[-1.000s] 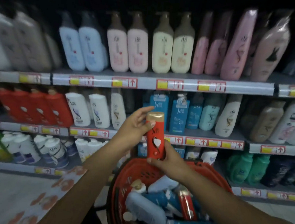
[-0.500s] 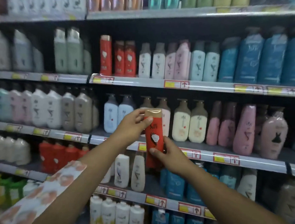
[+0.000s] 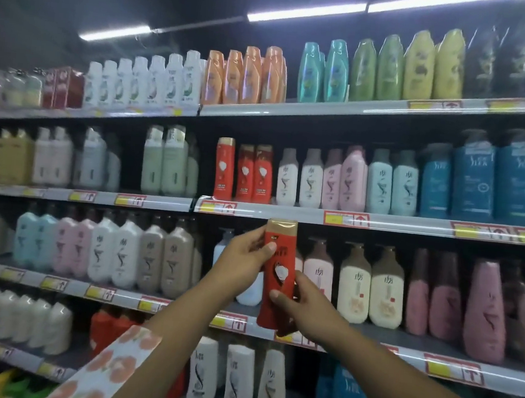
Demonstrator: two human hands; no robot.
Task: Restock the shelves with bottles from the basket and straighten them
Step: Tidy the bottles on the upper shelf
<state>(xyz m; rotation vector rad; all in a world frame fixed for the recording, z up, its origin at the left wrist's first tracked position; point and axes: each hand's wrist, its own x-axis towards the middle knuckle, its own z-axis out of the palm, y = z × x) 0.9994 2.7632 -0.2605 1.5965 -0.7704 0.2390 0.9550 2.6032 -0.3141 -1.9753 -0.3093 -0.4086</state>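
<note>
Red bottle [image 3: 277, 274] with a gold cap and a white flower mark, and right above it three matching red bottles [image 3: 244, 171] sit on the shelf. Right of those: white, pink, pale-blue, then deep blue bottles [image 3: 478, 182]. Lower left of the red bottle, a white sleeve [image 3: 106, 372] patterned with peach blossoms.

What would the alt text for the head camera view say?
Two hands, left hand and right hand, hold a red bottle upright before shop shelves, just below three matching red bottles on a higher shelf.
</note>
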